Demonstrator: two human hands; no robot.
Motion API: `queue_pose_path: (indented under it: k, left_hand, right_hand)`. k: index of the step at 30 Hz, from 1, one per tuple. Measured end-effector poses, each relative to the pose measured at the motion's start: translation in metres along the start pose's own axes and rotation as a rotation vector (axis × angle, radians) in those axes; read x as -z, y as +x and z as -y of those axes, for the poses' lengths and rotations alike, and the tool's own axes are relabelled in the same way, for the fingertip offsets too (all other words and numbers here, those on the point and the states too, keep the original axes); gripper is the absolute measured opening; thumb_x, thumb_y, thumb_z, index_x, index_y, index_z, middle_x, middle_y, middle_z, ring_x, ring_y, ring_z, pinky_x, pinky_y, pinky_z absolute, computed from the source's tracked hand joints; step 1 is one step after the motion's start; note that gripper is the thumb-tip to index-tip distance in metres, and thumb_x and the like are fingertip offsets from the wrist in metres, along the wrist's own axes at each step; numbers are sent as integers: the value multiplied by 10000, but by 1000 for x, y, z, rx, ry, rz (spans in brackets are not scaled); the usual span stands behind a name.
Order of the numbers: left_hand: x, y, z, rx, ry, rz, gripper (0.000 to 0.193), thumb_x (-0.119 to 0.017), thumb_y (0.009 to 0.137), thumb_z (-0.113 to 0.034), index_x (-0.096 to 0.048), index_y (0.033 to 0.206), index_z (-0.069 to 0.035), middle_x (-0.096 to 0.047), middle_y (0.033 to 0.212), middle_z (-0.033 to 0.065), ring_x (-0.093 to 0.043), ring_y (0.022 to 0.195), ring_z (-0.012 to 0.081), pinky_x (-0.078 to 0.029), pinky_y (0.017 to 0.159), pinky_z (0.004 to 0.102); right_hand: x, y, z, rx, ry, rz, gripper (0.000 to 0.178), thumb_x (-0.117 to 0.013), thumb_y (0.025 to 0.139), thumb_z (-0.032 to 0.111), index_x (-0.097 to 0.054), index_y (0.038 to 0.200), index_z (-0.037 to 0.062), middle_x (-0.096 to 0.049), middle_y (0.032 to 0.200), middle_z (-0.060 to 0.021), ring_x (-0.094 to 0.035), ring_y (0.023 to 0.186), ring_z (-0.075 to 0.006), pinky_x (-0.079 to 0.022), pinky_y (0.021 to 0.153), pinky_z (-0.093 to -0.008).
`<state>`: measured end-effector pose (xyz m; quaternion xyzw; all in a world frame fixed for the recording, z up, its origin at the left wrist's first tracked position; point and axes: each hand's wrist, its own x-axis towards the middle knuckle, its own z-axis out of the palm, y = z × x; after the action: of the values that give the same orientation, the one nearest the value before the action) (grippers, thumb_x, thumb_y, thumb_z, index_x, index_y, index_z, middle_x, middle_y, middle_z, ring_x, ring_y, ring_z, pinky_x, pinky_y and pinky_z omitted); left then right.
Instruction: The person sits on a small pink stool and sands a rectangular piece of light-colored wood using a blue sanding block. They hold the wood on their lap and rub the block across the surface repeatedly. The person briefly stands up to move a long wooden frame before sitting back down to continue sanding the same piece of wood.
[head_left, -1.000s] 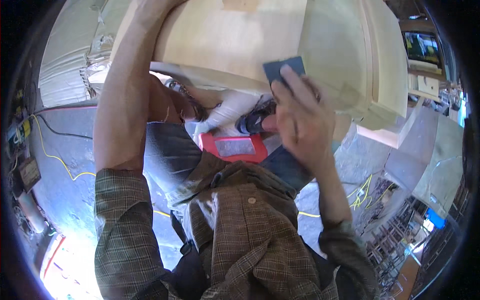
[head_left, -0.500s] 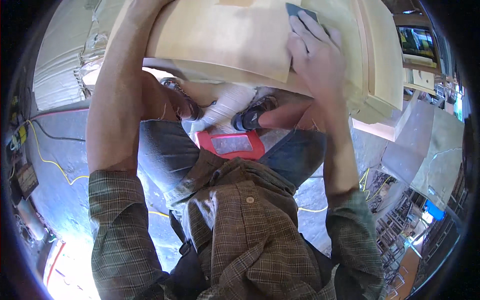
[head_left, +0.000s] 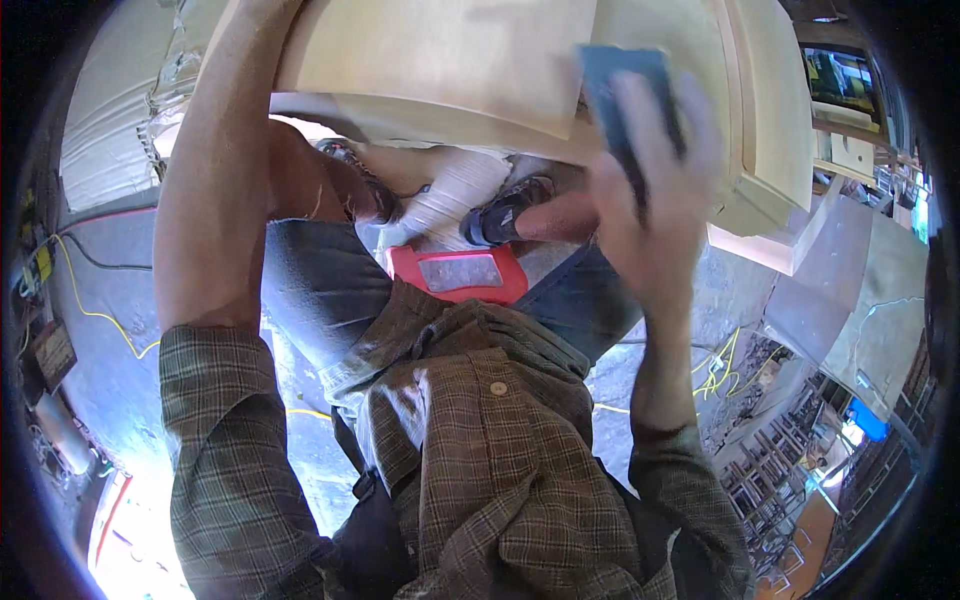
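Observation:
My right hand [head_left: 655,170] is raised off the wood, with its fingers bent round a dark green-grey piece of sandpaper [head_left: 610,75]; motion blurs the fingers. Below and beside it lies a pale, smooth wooden panel [head_left: 430,65], resting on a larger light wooden piece [head_left: 690,60] with a raised edge at the right. My left forearm [head_left: 215,200] reaches up past the panel's left side. The left hand itself lies beyond the upper edge of the picture.
Flattened cardboard [head_left: 110,130] stands at the left. Between my legs shows a red piece with a rectangular opening [head_left: 403,265]. A yellow cord [head_left: 100,316] runs over the grey floor. At the right are a grey sheet-covered surface [head_left: 880,270] and several stacked metal frames [head_left: 770,470].
My right hand has lifted from the panel and come nearer with the sandpaper, turning it so more of its face shows. My left hand has slipped out at the top.

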<state>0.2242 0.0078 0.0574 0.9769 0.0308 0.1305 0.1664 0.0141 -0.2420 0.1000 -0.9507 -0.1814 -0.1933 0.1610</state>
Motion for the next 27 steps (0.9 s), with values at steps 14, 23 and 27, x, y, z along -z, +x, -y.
queue_pose_path:
  k: [14, 23, 27]
  left_hand:
    - [-3, 0, 1, -34, 34, -56, 461, -444, 908, -418, -533, 1233, -104, -472, 1297, 317, -408, 1225, 504, -301, 1022, 599]
    - [-5, -4, -1, -46, -10, -90, 436, -444, 910, -409, -534, 1208, -104, -476, 1252, 337, -438, 1182, 509, -333, 993, 605]
    - [-10, 2, 2, 1, 51, -65, 422, -439, 913, -400, -536, 1200, -105, -470, 1258, 333, -439, 1176, 515, -338, 990, 603]
  right_hand:
    - [-43, 41, 12, -680, 25, 39, 751, -704, 740, 448, -478, 1375, 115, -583, 1117, -263, -567, 1026, -392, -439, 910, -438]
    - [-45, 50, -7, -630, 117, 30, 747, -712, 726, 455, -484, 1287, 16, -600, 1057, -209, -564, 1011, -353, -438, 894, -428]
    - [-42, 15, 8, -690, 207, -62, 690, -701, 738, 452, -497, 1219, 2, -578, 1084, -240, -558, 982, -369, -435, 894, -439]
